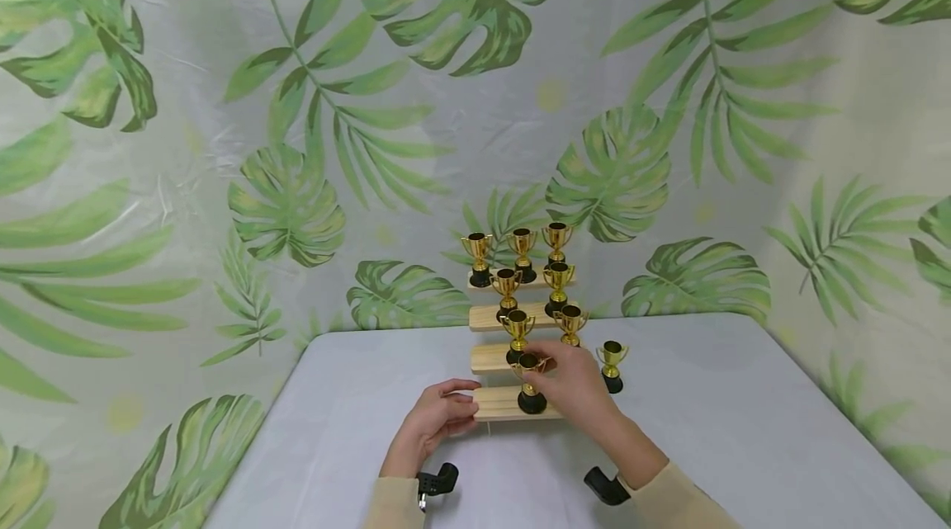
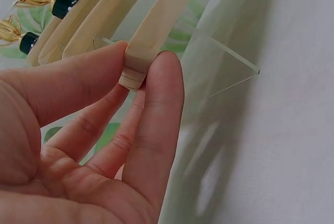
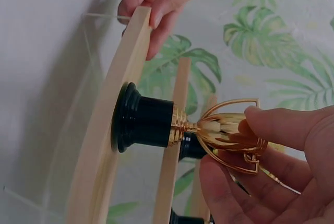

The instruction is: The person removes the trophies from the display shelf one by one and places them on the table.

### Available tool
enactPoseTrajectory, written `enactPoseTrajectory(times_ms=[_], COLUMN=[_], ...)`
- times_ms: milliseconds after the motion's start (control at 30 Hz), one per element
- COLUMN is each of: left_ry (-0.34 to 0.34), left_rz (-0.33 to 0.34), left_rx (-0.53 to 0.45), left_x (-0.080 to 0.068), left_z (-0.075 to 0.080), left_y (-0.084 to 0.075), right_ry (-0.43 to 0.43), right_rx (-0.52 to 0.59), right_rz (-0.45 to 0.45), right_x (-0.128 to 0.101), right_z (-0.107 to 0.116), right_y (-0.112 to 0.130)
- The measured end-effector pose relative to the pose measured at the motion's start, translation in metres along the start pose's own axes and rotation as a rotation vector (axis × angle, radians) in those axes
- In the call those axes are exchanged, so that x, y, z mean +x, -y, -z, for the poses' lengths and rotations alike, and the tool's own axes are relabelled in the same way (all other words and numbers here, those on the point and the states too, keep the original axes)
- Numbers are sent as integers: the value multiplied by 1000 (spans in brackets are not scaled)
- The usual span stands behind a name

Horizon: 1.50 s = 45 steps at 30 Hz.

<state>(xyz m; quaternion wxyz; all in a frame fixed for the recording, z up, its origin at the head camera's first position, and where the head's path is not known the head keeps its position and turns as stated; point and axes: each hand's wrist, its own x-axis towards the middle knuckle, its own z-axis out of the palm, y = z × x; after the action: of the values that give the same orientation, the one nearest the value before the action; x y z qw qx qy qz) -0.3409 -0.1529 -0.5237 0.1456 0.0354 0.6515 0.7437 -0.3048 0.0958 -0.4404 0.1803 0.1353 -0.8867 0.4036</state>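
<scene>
My right hand (image 1: 575, 380) holds a small gold trophy cup (image 3: 224, 130) by its bowl. Its black base (image 3: 151, 122) sits on the lowest wooden step of a tiered stand (image 1: 494, 403). At that step's left end, my left hand (image 1: 438, 415) pinches the board (image 2: 151, 31) between thumb and fingers. More gold trophies stand on the steps above: one (image 1: 517, 327) and another (image 1: 570, 321) on the second step, partly behind my right hand, then a pair on the third and three on the top.
A single gold trophy (image 1: 612, 366) stands on the white table (image 1: 691, 430), right of the stand. Clear supports (image 2: 235, 57) hold up the boards. Behind the table hangs a leaf-patterned cloth (image 1: 475, 141).
</scene>
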Motion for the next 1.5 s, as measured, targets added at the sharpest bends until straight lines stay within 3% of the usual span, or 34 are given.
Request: enactPoseTrajectory(times_ms=[333,867,1500], left_ry=[-8,5,4], left_rz=[1,3,15], left_rx=[1,-9,-18], left_x=[3,2,1], left_z=[1,1,1], left_y=[1,1,2], right_ry=[7,-24,-51], right_rx=[-32,-88,-133], right_rz=[-40,-14,-66], right_x=[-1,-8,-14], right_z=[22,57,83], right_y=[-18,-40,-60])
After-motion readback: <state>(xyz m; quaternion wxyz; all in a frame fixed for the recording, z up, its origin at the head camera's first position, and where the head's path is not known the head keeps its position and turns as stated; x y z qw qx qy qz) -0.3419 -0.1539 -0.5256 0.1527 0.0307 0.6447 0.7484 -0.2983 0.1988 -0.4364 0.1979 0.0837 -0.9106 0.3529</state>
